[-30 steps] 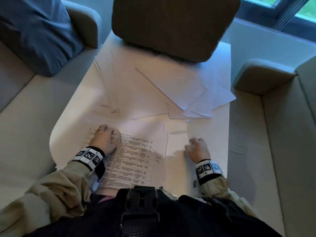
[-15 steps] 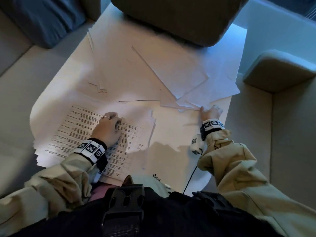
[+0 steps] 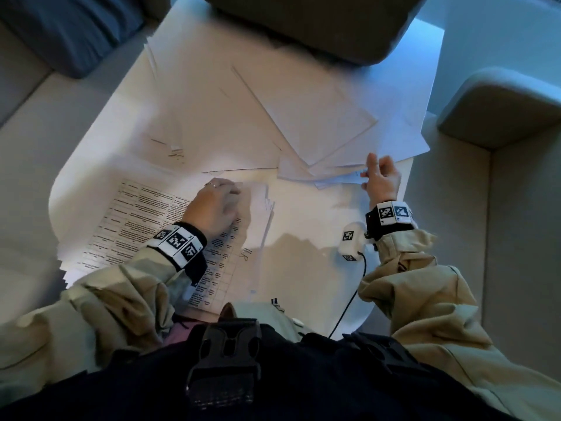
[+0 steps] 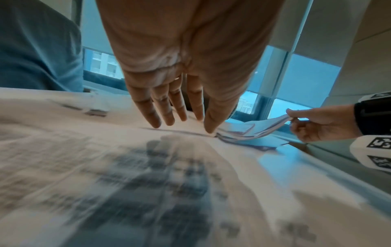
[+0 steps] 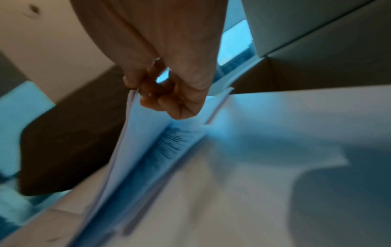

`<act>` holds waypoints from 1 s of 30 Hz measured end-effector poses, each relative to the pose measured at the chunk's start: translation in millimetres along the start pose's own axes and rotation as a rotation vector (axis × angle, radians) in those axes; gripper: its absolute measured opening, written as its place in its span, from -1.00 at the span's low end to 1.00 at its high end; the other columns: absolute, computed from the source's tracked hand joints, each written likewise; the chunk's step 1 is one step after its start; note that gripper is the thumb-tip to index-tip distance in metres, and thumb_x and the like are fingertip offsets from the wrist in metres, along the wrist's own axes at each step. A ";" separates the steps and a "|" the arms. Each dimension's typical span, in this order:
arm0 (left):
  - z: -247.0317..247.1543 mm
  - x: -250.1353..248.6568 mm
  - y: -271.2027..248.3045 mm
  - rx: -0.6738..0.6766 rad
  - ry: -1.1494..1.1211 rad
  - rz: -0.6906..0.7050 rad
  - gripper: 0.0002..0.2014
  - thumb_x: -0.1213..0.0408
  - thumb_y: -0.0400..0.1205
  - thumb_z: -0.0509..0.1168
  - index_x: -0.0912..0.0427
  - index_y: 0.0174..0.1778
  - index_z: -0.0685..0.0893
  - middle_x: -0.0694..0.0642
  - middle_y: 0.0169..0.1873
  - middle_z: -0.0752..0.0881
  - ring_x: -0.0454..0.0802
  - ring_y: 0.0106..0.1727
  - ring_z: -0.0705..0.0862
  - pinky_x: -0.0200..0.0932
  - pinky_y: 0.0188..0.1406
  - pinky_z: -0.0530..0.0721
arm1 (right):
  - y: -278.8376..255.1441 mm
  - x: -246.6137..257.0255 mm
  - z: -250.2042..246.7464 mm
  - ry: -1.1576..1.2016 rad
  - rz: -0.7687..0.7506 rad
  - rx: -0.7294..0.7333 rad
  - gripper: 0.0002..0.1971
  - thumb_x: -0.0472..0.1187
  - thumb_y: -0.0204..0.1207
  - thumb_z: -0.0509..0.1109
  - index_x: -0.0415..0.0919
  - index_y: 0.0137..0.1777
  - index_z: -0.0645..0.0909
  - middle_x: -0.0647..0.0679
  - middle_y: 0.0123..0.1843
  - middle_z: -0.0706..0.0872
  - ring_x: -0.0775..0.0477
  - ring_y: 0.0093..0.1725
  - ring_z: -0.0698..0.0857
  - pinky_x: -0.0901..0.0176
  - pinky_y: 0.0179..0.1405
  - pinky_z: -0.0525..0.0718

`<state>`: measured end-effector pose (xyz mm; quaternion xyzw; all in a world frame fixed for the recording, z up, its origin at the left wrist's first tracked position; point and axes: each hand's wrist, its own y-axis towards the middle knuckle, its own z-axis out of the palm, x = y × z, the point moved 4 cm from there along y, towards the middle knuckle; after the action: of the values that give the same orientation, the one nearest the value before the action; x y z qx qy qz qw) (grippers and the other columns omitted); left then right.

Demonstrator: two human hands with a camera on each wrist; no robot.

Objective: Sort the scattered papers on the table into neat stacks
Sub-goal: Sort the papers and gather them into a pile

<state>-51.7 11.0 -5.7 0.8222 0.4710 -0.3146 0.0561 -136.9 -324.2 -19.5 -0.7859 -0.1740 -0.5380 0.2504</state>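
Observation:
A stack of printed sheets (image 3: pixel 145 220) lies at the near left of the white table (image 3: pixel 303 268). My left hand (image 3: pixel 221 205) rests flat on it, fingers straight (image 4: pixel 180 115). Loose white papers (image 3: pixel 303 117) fan across the far half of the table. My right hand (image 3: pixel 379 177) pinches the near edge of several of these sheets (image 5: pixel 135 133) between thumb and fingers and lifts that edge off the table, also seen from the left wrist view as the right hand (image 4: pixel 313 123) holding the curled sheets (image 4: pixel 264 127).
A dark cushion (image 3: pixel 303 22) lies on the far papers. A blue cushion (image 3: pixel 66 28) sits on the sofa at far left. A grey armrest (image 3: pixel 501 107) stands to the right. A small white tagged device (image 3: pixel 352 241) with a cable hangs below my right wrist.
My right hand went from the near table edge out to the loose papers and took hold of their edge. The left hand stayed on the printed stack, sliding a little right.

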 end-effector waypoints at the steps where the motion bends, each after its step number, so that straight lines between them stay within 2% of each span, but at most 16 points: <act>1: -0.5 -7.4 3.6 -0.002 -0.016 0.020 -0.65 0.36 0.54 0.37 0.17 0.26 0.61 0.05 0.33 0.51 0.01 0.32 0.51 -0.19 0.34 0.41 | -4.2 10.0 3.4 0.027 -0.018 0.026 -0.65 -0.07 0.64 0.29 -0.05 -0.36 0.32 -0.03 -0.38 0.49 0.16 -0.37 0.62 0.19 -0.48 0.60; 2: -1.2 -15.6 7.6 -0.007 -0.030 0.049 -0.65 0.37 0.53 0.37 0.16 0.25 0.62 0.04 0.32 0.53 -0.01 0.32 0.51 -0.22 0.34 0.40 | -7.8 20.9 7.3 0.060 -0.038 0.053 -0.67 -0.06 0.66 0.27 -0.05 -0.34 0.32 -0.04 -0.32 0.49 0.10 -0.29 0.61 0.19 -0.45 0.66; 4: -1.8 -34.8 16.0 -0.019 -0.043 0.138 -0.66 0.38 0.53 0.37 0.16 0.23 0.64 0.06 0.30 0.56 -0.01 0.30 0.53 -0.23 0.34 0.40 | -15.4 44.5 14.8 0.138 -0.080 0.104 -0.68 -0.08 0.66 0.26 -0.08 -0.33 0.35 -0.10 -0.18 0.46 0.03 -0.18 0.57 0.05 -0.30 0.78; 7: -1.6 -67.6 27.6 -0.035 -0.038 0.286 -0.65 0.32 0.55 0.37 0.17 0.27 0.61 0.12 0.31 0.56 0.04 0.30 0.55 -0.15 0.35 0.41 | -25.4 75.7 24.1 0.218 -0.121 0.145 -0.71 -0.14 0.67 0.26 -0.14 -0.29 0.38 -0.12 -0.05 0.44 0.03 -0.10 0.54 -0.14 -0.20 0.81; 9: -1.4 -88.4 35.7 -0.075 -0.064 0.371 -0.58 0.29 0.54 0.39 0.21 0.33 0.57 0.18 0.31 0.55 0.07 0.29 0.55 -0.19 0.33 0.39 | -29.8 91.0 29.8 0.242 -0.153 0.155 -0.72 -0.16 0.64 0.30 -0.15 -0.31 0.42 -0.19 0.05 0.46 0.05 -0.10 0.54 -0.20 -0.18 0.80; 12: -3.6 -109.5 49.4 -0.159 -0.128 0.423 -0.49 0.30 0.50 0.43 0.24 0.37 0.51 0.20 0.27 0.55 0.06 0.26 0.55 -0.35 0.22 0.32 | -38.0 107.1 39.2 0.212 -0.229 0.192 -0.71 -0.10 0.55 0.40 -0.16 -0.35 0.47 -0.25 0.23 0.50 0.10 -0.07 0.65 -0.13 -0.19 0.81; 14: -4.5 -116.1 58.1 -0.178 -0.165 0.416 -0.50 0.29 0.50 0.43 0.21 0.37 0.52 0.16 0.24 0.59 0.03 0.22 0.58 -0.33 0.19 0.38 | -45.0 112.4 43.7 0.166 -0.271 0.216 -0.69 -0.15 0.56 0.40 -0.16 -0.38 0.45 -0.19 0.32 0.51 -0.06 0.07 0.67 -0.09 -0.19 0.81; 16: -5.3 -119.6 63.2 -0.184 -0.219 0.413 -0.58 0.30 0.52 0.42 0.20 0.31 0.58 0.14 0.16 0.66 -0.03 0.12 0.66 -0.32 0.14 0.49 | -52.4 116.0 46.6 0.147 -0.298 0.244 -0.69 -0.16 0.58 0.38 -0.17 -0.38 0.45 -0.18 0.34 0.51 -0.16 0.13 0.65 -0.09 -0.17 0.81; 19: -9.3 -121.2 66.3 -0.215 -0.308 0.402 -0.76 0.32 0.59 0.36 0.26 0.17 0.69 0.14 -0.02 0.76 -0.07 -0.13 0.71 -0.37 -0.07 0.60 | -61.7 122.2 48.5 0.144 -0.321 0.299 -0.72 -0.17 0.60 0.36 -0.19 -0.34 0.47 -0.15 0.30 0.52 -0.06 0.07 0.63 -0.01 -0.17 0.80; 22: -16.9 -116.7 69.4 -0.309 -0.332 0.371 -0.82 0.32 0.63 0.31 0.32 0.00 0.77 0.19 -0.29 0.78 -0.12 -0.38 0.54 -0.61 -0.34 0.38 | -62.5 124.9 47.2 0.140 -0.298 0.319 -0.78 -0.14 0.61 0.35 -0.29 -0.16 0.58 -0.08 0.18 0.61 0.11 -0.04 0.63 0.09 -0.14 0.76; 23: -22.2 -115.6 69.7 -0.349 -0.358 0.362 -0.82 0.32 0.63 0.32 0.34 -0.01 0.79 0.21 -0.29 0.79 -0.13 -0.38 0.55 -0.67 -0.34 0.37 | -60.3 124.0 45.7 0.145 -0.276 0.312 -0.78 -0.12 0.62 0.34 -0.30 -0.10 0.60 -0.05 0.09 0.64 0.14 -0.08 0.63 0.09 -0.13 0.74; 25: -36.5 -115.0 68.9 -0.435 -0.396 0.379 -0.81 0.33 0.61 0.34 0.35 0.01 0.79 0.19 -0.19 0.82 -0.15 -0.29 0.66 -0.77 -0.22 0.40 | -51.1 118.3 41.6 0.142 -0.236 0.268 -0.83 -0.08 0.63 0.32 -0.16 -0.11 0.58 0.04 -0.07 0.67 0.13 -0.08 0.64 0.05 -0.09 0.72; 26: -44.5 -115.3 68.1 -0.479 -0.399 0.400 -0.81 0.34 0.61 0.34 0.35 0.01 0.79 0.17 -0.15 0.82 -0.19 -0.24 0.67 -0.78 -0.15 0.41 | -44.2 113.1 38.8 0.121 -0.224 0.227 -0.87 -0.06 0.62 0.32 -0.10 -0.09 0.57 0.07 -0.09 0.66 0.09 -0.04 0.65 -0.01 -0.02 0.75; 28: -60.8 -114.9 66.2 -0.566 -0.382 0.439 -0.81 0.34 0.61 0.33 0.31 0.03 0.79 0.14 -0.09 0.82 -0.25 -0.16 0.65 -0.77 -0.03 0.40 | -26.8 96.5 30.6 0.037 -0.203 0.135 -0.85 -0.08 0.58 0.36 -0.08 0.08 0.54 0.02 0.08 0.63 -0.02 0.13 0.64 -0.20 0.14 0.71; 30: -77.4 -111.8 64.1 -0.645 -0.363 0.470 -0.80 0.33 0.62 0.30 0.26 0.06 0.79 0.13 -0.05 0.81 -0.23 -0.10 0.66 -0.71 0.04 0.41 | -10.4 77.6 20.5 -0.066 -0.164 0.061 -0.61 -0.20 0.50 0.37 -0.03 0.33 0.46 -0.10 0.28 0.48 -0.11 0.25 0.59 -0.23 0.23 0.66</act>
<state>-3.9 -76.8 106.6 0.7788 0.3280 -0.2695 0.4618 -99.0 -303.6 48.9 -0.7782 -0.2623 -0.5249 0.2237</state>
